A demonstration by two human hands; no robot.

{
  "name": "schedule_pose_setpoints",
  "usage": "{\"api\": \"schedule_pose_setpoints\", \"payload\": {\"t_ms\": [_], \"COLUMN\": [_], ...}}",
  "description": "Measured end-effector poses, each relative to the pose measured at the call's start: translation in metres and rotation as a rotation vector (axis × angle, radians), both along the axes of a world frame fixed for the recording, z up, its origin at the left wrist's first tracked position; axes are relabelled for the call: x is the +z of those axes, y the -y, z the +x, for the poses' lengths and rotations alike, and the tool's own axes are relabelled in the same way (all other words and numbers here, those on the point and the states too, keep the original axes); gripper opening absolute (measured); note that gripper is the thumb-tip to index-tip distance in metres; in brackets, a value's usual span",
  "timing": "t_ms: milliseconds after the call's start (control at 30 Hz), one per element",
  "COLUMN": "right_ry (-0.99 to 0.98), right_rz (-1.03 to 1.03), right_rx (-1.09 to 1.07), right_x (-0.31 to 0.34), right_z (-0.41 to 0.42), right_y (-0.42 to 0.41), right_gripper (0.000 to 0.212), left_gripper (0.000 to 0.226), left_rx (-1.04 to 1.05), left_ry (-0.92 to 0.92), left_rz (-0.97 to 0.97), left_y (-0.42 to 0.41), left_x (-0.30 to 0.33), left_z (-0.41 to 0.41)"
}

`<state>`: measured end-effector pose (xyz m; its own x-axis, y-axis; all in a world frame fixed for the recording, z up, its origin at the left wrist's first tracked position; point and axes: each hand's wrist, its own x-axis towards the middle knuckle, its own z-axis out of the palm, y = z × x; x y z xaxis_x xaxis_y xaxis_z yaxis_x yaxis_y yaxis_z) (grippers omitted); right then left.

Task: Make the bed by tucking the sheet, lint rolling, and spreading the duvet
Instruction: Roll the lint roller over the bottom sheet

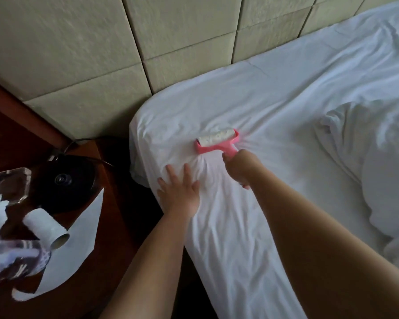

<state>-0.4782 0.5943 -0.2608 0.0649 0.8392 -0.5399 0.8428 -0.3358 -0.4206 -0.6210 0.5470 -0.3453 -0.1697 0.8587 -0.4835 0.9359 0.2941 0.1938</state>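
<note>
Counted on the bed: one white sheet (274, 93), one bunched white duvet (373, 157), one pink lint roller (217, 140). Two hands: left hand (180, 194) and right hand (240, 166). Beside the bed, one wooden nightstand (115, 203) with one spare roll (45, 226), one black round base (62, 183), one glass ashtray (9, 185), one white paper sheet (78, 245).

Pink lint roller (217, 139) flat on wrinkled white sheet (274, 107), bunched duvet (373, 157) beside.

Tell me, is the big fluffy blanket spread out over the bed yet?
Not yet. The duvet lies bunched in a heap on the right of the bed, and the white sheet near the headboard is bare.
</note>
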Motion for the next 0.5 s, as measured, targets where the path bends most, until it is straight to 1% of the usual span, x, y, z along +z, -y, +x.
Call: {"api": "schedule_pose_setpoints", "payload": {"t_ms": [67, 133, 167, 267, 367, 433, 500], "right_ry": [-0.014, -0.010, -0.008, 0.012, 0.018, 0.006, -0.012], "right_rz": [0.007, 0.025, 0.033, 0.041, 0.060, 0.049, 0.054], "right_rx": [0.006, 0.002, -0.003, 0.005, 0.004, -0.017, -0.037], "right_x": [0.001, -0.003, -0.006, -0.013, -0.015, -0.014, -0.011], "right_z": [-0.008, -0.014, -0.017, -0.026, -0.033, -0.034, -0.035], "right_y": [-0.023, -0.044, -0.053, -0.077, -0.095, -0.101, -0.100], "right_gripper": [0.042, 0.026, 0.022, 0.030, 0.034, 0.039, 0.040], "left_gripper": [0.063, 0.067, 0.069, 0.068, 0.075, 0.076, 0.077], "left_rx": [0.056, 0.083, 0.080, 0.064, 0.044, 0.032, 0.023], "left_ry": [0.011, 0.015, 0.001, -0.035, -0.068, -0.061, -0.044], "left_rz": [0.023, 0.064, 0.075, 0.056, 0.030, 0.006, -0.009], "left_y": [-0.014, -0.023, -0.027, -0.036, -0.042, -0.046, -0.047], "left_x": [-0.006, -0.014, -0.018, -0.025, -0.023, -0.020, -0.017], "left_z": [0.005, 0.007, 0.006, 0.004, 0.001, -0.001, -0.003]}}
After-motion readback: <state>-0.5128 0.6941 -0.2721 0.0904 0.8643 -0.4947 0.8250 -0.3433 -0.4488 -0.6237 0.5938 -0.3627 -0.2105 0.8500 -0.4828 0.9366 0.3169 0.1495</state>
